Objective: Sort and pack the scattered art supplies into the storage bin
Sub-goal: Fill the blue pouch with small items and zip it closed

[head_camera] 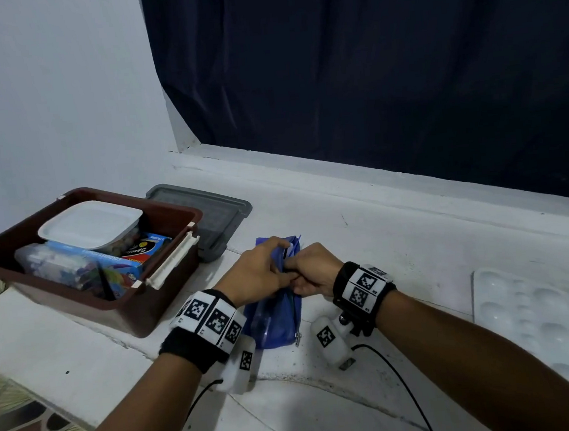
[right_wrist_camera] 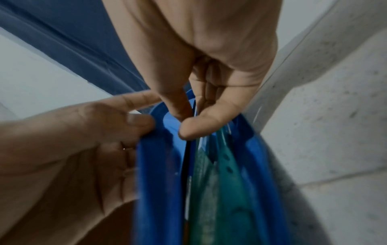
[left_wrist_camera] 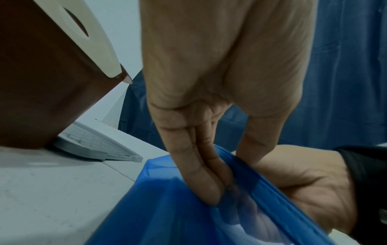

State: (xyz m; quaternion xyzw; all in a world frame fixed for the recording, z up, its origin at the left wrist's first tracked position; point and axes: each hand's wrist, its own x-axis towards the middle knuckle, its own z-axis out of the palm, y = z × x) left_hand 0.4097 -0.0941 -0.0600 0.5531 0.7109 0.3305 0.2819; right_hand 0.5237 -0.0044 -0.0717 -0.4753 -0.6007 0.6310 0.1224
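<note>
A blue zip pouch (head_camera: 278,322) lies on the white surface, its mouth held open by both hands. My left hand (head_camera: 264,272) pinches the pouch's left lip (left_wrist_camera: 178,215) between thumb and fingers (left_wrist_camera: 201,165). My right hand (head_camera: 310,271) pinches a thin black stick (right_wrist_camera: 186,157) between thumb and forefinger, its lower end inside the pouch (right_wrist_camera: 157,182). I cannot tell whether the stick is a brush or a pencil. A teal flat piece (right_wrist_camera: 226,165) lies inside too. The brown storage bin (head_camera: 112,312) stands open to the left, apart from the hands.
The bin holds a white lidded tub (head_camera: 91,225), crayon boxes (head_camera: 142,252) and a clear case. A grey lid (head_camera: 221,214) lies behind the bin. A white paint palette (head_camera: 532,314) rests at the right. A dark curtain hangs behind a raised ledge.
</note>
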